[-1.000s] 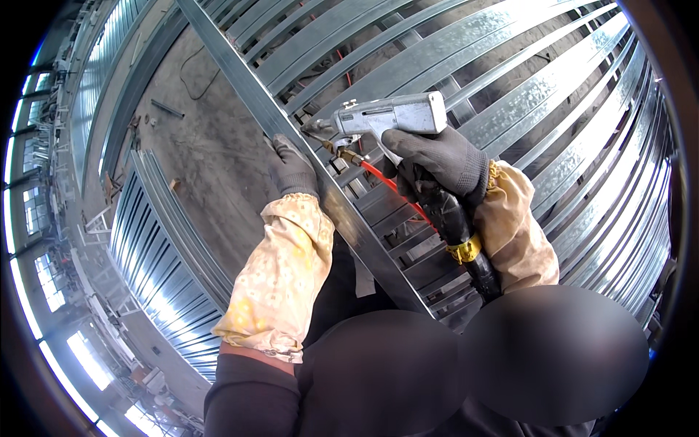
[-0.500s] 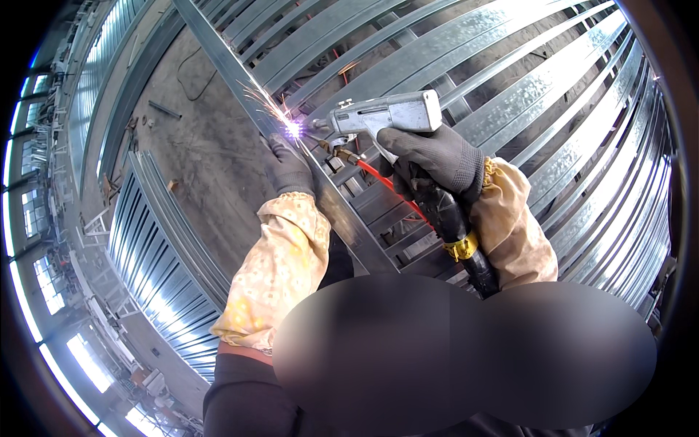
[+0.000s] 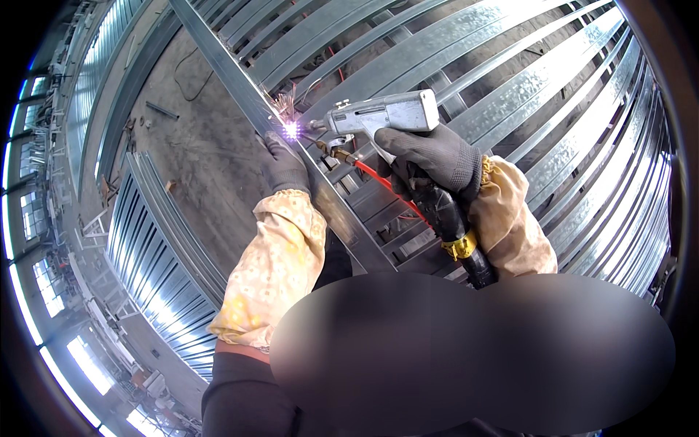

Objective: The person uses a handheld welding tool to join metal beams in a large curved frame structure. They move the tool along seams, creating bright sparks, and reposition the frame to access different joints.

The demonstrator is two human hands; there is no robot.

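Note:
My right hand (image 3: 440,156), in a grey glove, is wrapped round the handle of a silver-grey welding gun (image 3: 389,113). Its nozzle points left at a bright violet-white arc (image 3: 291,130) with sparks on a long steel beam (image 3: 218,65). A brass fitting and a red hose (image 3: 378,178) run beneath the gun. A thick black-wrapped cable (image 3: 440,207) with yellow tape hangs from the handle. My left hand (image 3: 285,169), also gloved, grips the beam's left edge just below the arc; its fingertips are partly hidden. Patterned sleeve covers shield both forearms.
Parallel galvanised steel strips (image 3: 502,105) form a wide frame on the right. A stack of metal profiles (image 3: 164,262) lies at lower left. On the dusty floor (image 3: 204,138) are a loose cable (image 3: 191,91) and a short bar (image 3: 162,110). Dark blurred ovals cover the lower middle.
The sparks are shorter and rise more upright than before. Both hands, the gun and the arc stay nearly where they were; the view has shifted slightly.

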